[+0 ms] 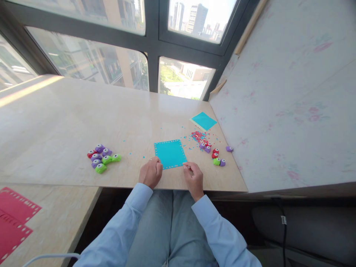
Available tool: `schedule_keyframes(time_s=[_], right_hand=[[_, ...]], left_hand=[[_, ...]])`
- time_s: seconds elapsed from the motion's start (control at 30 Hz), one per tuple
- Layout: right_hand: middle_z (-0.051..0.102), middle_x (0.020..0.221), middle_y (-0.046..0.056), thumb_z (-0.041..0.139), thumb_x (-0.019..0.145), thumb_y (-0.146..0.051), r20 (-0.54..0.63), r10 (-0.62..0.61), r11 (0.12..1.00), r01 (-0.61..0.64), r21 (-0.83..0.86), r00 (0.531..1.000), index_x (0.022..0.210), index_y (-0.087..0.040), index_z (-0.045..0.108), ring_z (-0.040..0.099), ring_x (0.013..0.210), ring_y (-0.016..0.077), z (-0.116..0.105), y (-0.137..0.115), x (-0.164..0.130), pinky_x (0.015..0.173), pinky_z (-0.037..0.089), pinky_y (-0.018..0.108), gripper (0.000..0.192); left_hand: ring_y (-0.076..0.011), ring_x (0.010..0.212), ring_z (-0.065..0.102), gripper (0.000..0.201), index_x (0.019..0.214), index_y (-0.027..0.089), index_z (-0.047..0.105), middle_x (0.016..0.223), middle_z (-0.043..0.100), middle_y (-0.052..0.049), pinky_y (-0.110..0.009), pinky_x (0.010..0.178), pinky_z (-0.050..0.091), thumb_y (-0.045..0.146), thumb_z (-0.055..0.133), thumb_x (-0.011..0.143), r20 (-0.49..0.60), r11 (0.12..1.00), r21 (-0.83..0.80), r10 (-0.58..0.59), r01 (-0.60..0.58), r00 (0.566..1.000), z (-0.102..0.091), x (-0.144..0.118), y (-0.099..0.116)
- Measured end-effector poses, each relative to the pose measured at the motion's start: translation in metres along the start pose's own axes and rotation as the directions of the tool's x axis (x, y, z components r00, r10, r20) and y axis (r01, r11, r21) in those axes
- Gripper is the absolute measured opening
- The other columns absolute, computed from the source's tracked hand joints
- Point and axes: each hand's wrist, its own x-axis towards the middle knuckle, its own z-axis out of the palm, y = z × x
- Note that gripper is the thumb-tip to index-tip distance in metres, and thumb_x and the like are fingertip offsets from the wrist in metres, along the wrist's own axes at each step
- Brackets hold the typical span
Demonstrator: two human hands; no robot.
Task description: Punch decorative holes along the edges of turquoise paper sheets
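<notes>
Both hands sit at the near edge of the surface (pixel 83 111), one at each near corner of the teal punched sheet (pixel 170 154). Left hand (pixel 150 172) is curled into a loose fist, knuckles up, just touching the sheet's near left corner; whether anything is tucked inside, I cannot tell. Right hand (pixel 193 175) has thumb and fingertips pinched together just off the near right corner, and if something tiny is between them it is too small to make out.

Now by size. Widest is the pale wooden surface, running up to the window. On a lower tabletop at far left lie red punched sheets (pixel 13 218), holes along their edges. The teal sheet lies flat, dead centre, ringed with punched holes. Further back, to the right, a smaller stack of teal paper (pixel 203 121) rests near the wall. Left of the hands, well apart, a cluster of purple, green and red craft punches (pixel 102 157). Right of the sheet, a looser group of punches (pixel 215 154). Smallest of all, red and teal paper dots (pixel 197 135) scattered between sheet and stack.
</notes>
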Motion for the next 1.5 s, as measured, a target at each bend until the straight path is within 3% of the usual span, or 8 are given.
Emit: schedule_keyframes(time_s=[0.4, 0.6, 0.73, 0.83, 0.97, 1.1, 1.27, 1.5], right_hand=[[0.071, 0.089, 0.007, 0.054, 0.090, -0.031, -0.015, 0.045, 0.999, -0.045, 0.016, 0.999, 0.089, -0.020, 0.070, 0.065, 0.084, 0.0211, -0.003, -0.007, 0.001, 0.079, 0.052, 0.036, 0.019], [0.072, 0.089, 0.007, 0.056, 0.090, -0.036, -0.054, 0.130, 0.988, -0.125, 0.092, 0.990, 0.091, -0.019, 0.071, 0.064, 0.083, 0.0209, -0.006, -0.006, 0.000, 0.079, 0.051, 0.035, 0.022], [0.072, 0.088, 0.006, 0.058, 0.089, -0.041, -0.084, 0.233, 0.959, -0.215, 0.183, 0.969, 0.091, -0.018, 0.070, 0.065, 0.081, 0.0208, -0.010, -0.005, -0.003, 0.078, 0.051, 0.035, 0.026], [0.073, 0.090, 0.007, 0.059, 0.088, -0.041, -0.061, 0.257, 0.947, -0.238, 0.215, 0.965, 0.091, -0.018, 0.070, 0.066, 0.083, 0.0214, -0.016, -0.007, -0.007, 0.080, 0.052, 0.035, 0.026], [0.073, 0.091, 0.007, 0.059, 0.088, -0.041, -0.033, 0.246, 0.949, -0.234, 0.212, 0.969, 0.090, -0.018, 0.069, 0.067, 0.086, 0.0216, -0.025, -0.008, -0.012, 0.081, 0.052, 0.035, 0.025], [0.072, 0.093, 0.007, 0.058, 0.090, -0.040, 0.007, 0.226, 0.957, -0.224, 0.184, 0.974, 0.092, -0.018, 0.069, 0.066, 0.087, 0.0212, -0.032, -0.005, -0.017, 0.082, 0.052, 0.034, 0.025], [0.071, 0.094, 0.007, 0.057, 0.092, -0.039, 0.060, 0.197, 0.964, -0.205, 0.172, 0.979, 0.095, -0.019, 0.070, 0.065, 0.090, 0.0203, -0.039, -0.002, -0.020, 0.083, 0.051, 0.033, 0.024], [0.072, 0.102, 0.008, 0.050, 0.097, -0.036, 0.155, 0.107, 0.973, -0.136, 0.189, 0.982, 0.100, -0.019, 0.072, 0.066, 0.099, 0.0215, -0.045, -0.004, -0.020, 0.091, 0.049, 0.036, 0.028]], left_hand=[[-0.0210, 0.073, 0.058, 0.022, 0.078, 0.022, 0.054, 0.072, 0.061, -0.003, -0.030, 0.064, 0.034, 0.017, 0.034, 0.087, 0.030, 0.999, 0.026, -0.037, 0.036, 0.999, 0.006, 0.002, -0.001], [-0.0207, 0.075, 0.060, 0.026, 0.088, 0.021, 0.057, 0.079, 0.063, -0.004, -0.030, 0.068, 0.041, 0.022, 0.032, 0.091, -0.051, 0.995, -0.097, -0.035, 0.030, 0.998, 0.010, 0.003, -0.006], [-0.0226, 0.092, 0.063, 0.032, 0.115, 0.016, 0.055, 0.101, 0.066, -0.010, -0.034, 0.083, 0.047, 0.028, 0.034, 0.094, -0.159, 0.971, -0.196, 0.104, -0.135, 0.982, 0.017, 0.004, -0.007], [-0.0263, 0.114, 0.058, 0.038, 0.124, 0.014, 0.053, 0.119, 0.063, -0.016, -0.041, 0.098, 0.043, 0.033, 0.035, 0.097, -0.200, 0.957, -0.142, 0.224, -0.254, 0.954, 0.021, 0.006, -0.002], [-0.0296, 0.137, 0.042, 0.045, 0.134, 0.013, 0.049, 0.140, 0.053, -0.018, -0.046, 0.110, 0.034, 0.037, 0.039, 0.098, -0.149, 0.935, -0.027, 0.345, -0.352, 0.927, 0.027, 0.009, 0.006], [-0.0311, 0.146, 0.028, 0.053, 0.141, 0.011, 0.046, 0.151, 0.043, -0.017, -0.050, 0.116, 0.025, 0.042, 0.041, 0.098, -0.051, 0.920, 0.084, 0.388, -0.384, 0.920, 0.036, 0.011, 0.009], [-0.0318, 0.143, 0.034, 0.053, 0.138, 0.012, 0.051, 0.150, 0.045, -0.016, -0.053, 0.119, 0.022, 0.044, 0.044, 0.096, 0.067, 0.898, 0.187, 0.392, -0.398, 0.918, 0.040, 0.012, 0.009], [-0.0306, 0.141, 0.038, 0.050, 0.135, 0.013, 0.055, 0.148, 0.048, -0.015, -0.052, 0.118, 0.025, 0.043, 0.046, 0.096, 0.056, 0.899, 0.172, 0.399, -0.402, 0.915, 0.039, 0.012, 0.009]])
